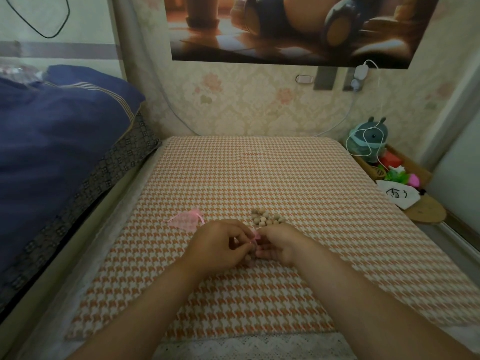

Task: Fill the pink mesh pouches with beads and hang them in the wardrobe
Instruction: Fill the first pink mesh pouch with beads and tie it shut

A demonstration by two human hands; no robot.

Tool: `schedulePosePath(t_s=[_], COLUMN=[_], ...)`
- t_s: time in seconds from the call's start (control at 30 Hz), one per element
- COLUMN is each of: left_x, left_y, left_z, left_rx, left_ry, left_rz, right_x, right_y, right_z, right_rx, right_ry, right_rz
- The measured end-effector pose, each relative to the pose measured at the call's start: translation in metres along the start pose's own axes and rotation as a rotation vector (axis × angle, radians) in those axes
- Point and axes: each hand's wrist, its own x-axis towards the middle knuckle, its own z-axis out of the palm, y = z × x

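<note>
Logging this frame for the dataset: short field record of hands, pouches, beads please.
surface: checked mat
left hand: pinches held pouch
right hand: grips held pouch top
held pouch: pink, between both hands, beads seemingly inside
bead pile: loose on checked mat, just beyond hands
spare pouch: pink, flat on checked mat, left of bead pile, untouched

A navy quilt [59, 141] fills the left, a poster [285, 29] hangs top centre, and a teal plush toy [368, 137] sits right of the houndstooth worktop [259, 172].
</note>
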Motion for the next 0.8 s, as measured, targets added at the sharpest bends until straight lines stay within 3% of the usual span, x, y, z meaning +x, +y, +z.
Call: schedulePosePath(t_s=[0.2,0.4,0.47,0.63,0.8], left_x=[0.0,-0.001,0.0,0.003,0.002], left_y=[-0.013,-0.02,-0.021,-0.02,-0.017], left_z=[0.003,0.01,0.013,0.016,0.019], left_rx=[0.164,0.154,0.124,0.03,-0.104], left_ry=[-0.013,0.002,0.007,0.003,0.04], left_rz=[0.025,-0.056,-0.113,-0.183,-0.252], right_x=[-0.001,-0.017,-0.02,-0.019,-0.025], right_y=[0.0,0.003,0.007,0.016,0.011], right_z=[-0.01,-0.022,-0.024,-0.029,-0.027], right_rx=[-0.004,-0.364,-0.488,-1.293,-1.367], right_ry=[-0.024,0.053,0.071,0.214,0.206], right_rz=[0.031,-0.1,-0.235,-0.815,-0.989])
